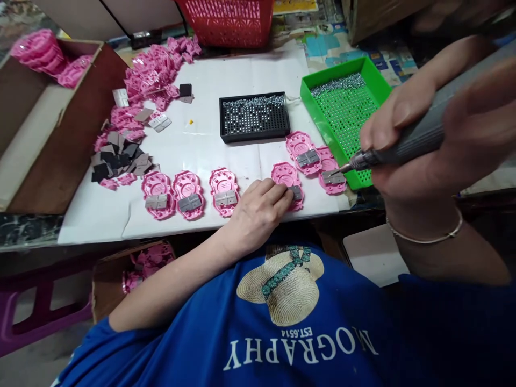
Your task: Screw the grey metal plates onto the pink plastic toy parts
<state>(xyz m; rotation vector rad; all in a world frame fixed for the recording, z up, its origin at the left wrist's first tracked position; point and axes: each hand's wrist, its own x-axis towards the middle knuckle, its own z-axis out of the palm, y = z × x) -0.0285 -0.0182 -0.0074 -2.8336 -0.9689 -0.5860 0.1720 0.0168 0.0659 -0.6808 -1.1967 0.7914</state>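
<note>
My right hand [419, 177] is closed round a grey electric screwdriver [419, 123]. Its bit points down at the grey plate on a pink plastic casing [334, 188] beside the green tray; I cannot tell whether it touches. My left hand [262, 207] rests with bent fingers on another pink casing [285, 173], gripping it at its small grey plate [297, 192]. A further pink casing [300, 142] with a plate lies between these two, towards the back. Left of my hand, three more casings [223, 183] with plates lie in a row.
A black perforated tray [255, 134] and a green perforated tray [322, 115] hold screws. Pink parts [153, 70] and loose plates [121, 156] are heaped at left by a cardboard box [68, 129]. A red basket [226, 24] stands behind. Another person's hand [397, 113] reaches in from the right.
</note>
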